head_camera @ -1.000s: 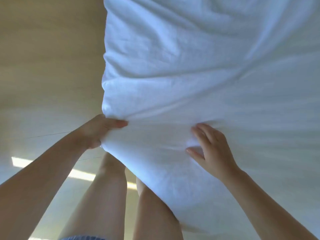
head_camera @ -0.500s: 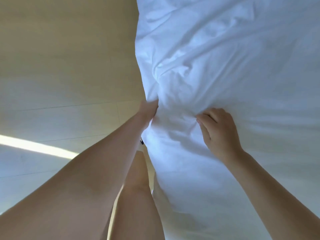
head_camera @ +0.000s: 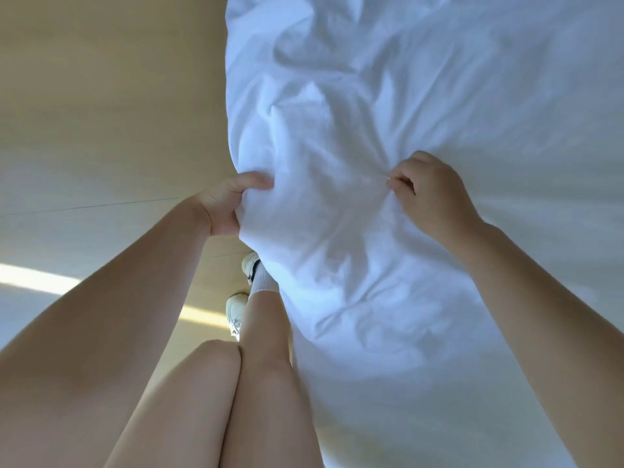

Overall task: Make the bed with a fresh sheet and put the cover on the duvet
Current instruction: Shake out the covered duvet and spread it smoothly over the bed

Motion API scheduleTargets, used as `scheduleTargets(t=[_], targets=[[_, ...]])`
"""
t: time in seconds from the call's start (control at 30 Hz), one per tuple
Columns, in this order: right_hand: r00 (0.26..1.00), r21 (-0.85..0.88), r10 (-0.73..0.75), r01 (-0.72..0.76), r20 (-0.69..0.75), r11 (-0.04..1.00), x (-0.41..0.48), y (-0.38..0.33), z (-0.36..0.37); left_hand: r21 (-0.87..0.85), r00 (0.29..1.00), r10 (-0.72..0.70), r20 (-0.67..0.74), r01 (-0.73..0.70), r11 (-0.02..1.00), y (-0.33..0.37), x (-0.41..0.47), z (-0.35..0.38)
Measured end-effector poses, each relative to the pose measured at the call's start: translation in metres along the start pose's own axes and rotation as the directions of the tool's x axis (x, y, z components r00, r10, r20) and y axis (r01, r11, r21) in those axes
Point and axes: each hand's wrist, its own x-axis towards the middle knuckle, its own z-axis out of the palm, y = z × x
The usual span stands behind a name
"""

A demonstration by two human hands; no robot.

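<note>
White bedding (head_camera: 422, 113), rumpled and creased, fills the right two thirds of the head view and hangs over the bed's left edge. My left hand (head_camera: 226, 204) grips a fold of it at that edge, thumb on top. My right hand (head_camera: 429, 194) pinches a bunch of the same cloth further right, fingers curled. The fabric between both hands is pulled into wrinkles. I cannot tell whether this cloth is the sheet or the duvet cover.
Pale wooden floor (head_camera: 101, 113) lies to the left, with a bright strip of sunlight (head_camera: 33, 278). My bare legs and white trainers (head_camera: 236, 315) stand close against the bed's side.
My left hand has dropped and now grips the edge with the thumb on top. My right hand moved right and closed into a pinch. The cloth is more bunched.
</note>
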Motion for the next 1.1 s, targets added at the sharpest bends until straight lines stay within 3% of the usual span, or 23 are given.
scheduleTargets(t=[0.1,0.2,0.33,0.5,0.6,0.73,0.87,0.97,1.1], targets=[[0.999,-0.104,-0.028,0.023,-0.046,0.994,-0.008,-0.008,-0.005,0.324,0.986,0.13,-0.107,-0.089,0.942,-0.008,-0.017,0.008],[0.995,-0.135,-0.015,0.002,-0.097,0.991,-0.016,-0.015,-0.014,0.206,0.947,0.244,-0.207,-0.202,0.958,-0.019,-0.031,0.017],[0.986,-0.166,-0.01,-0.018,-0.168,0.986,-0.032,-0.02,-0.034,0.06,0.931,0.217,-0.292,-0.208,0.976,-0.032,-0.045,0.027],[0.99,-0.335,-0.02,-0.028,-0.138,0.942,-0.064,-0.017,-0.044,0.123,0.953,0.116,-0.28,-0.085,0.989,-0.041,-0.054,0.042],[0.984,-0.28,-0.104,0.059,-0.147,0.958,-0.07,-0.021,-0.045,0.2,0.964,0.102,-0.244,-0.053,0.978,-0.045,-0.05,0.045],[0.971,0.023,0.152,-0.151,-0.186,0.988,-0.058,-0.029,-0.036,0.247,0.968,0.132,-0.214,-0.077,0.966,-0.055,-0.044,0.048],[0.974,-0.186,0.199,-0.216,-0.104,0.959,-0.074,0.016,-0.051,0.254,0.94,0.18,-0.289,-0.106,0.961,-0.06,-0.034,0.05],[0.931,-0.331,0.295,-0.354,-0.217,0.875,-0.104,0.059,-0.058,0.39,0.947,0.206,-0.246,-0.098,0.916,-0.068,-0.033,0.048],[0.896,-0.252,0.435,-0.444,-0.096,0.86,-0.137,0.052,-0.011,0.4,0.978,0.09,-0.189,-0.007,0.917,-0.099,-0.027,0.045]])
